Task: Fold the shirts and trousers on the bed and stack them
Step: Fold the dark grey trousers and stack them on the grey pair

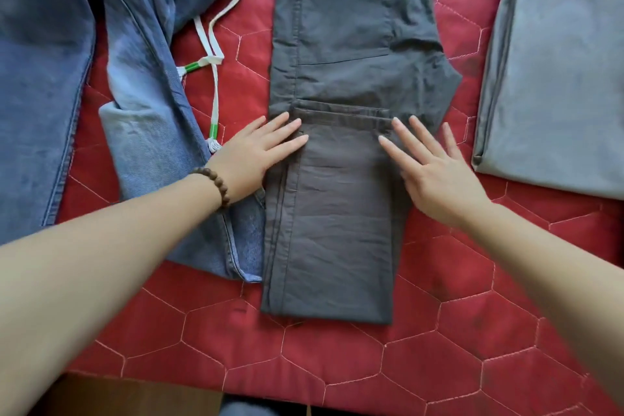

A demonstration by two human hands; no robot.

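Both the left hand (251, 159) and right hand (435, 176) lie flat, fingers straight, gripping nothing, on the dark grey trousers (341, 179) at centre; lifting carelessly may let the folded legs slide, or snag the jeans (152, 132) at nine o'clock.

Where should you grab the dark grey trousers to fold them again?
Probably the near folded end of the dark grey cotton trousers, one hand at each corner, coming from the bed's near edge. That end is thick and even, and both flat hands, left hand and right hand, frame the leg.

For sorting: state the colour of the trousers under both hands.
Dark grey trousers; head view.
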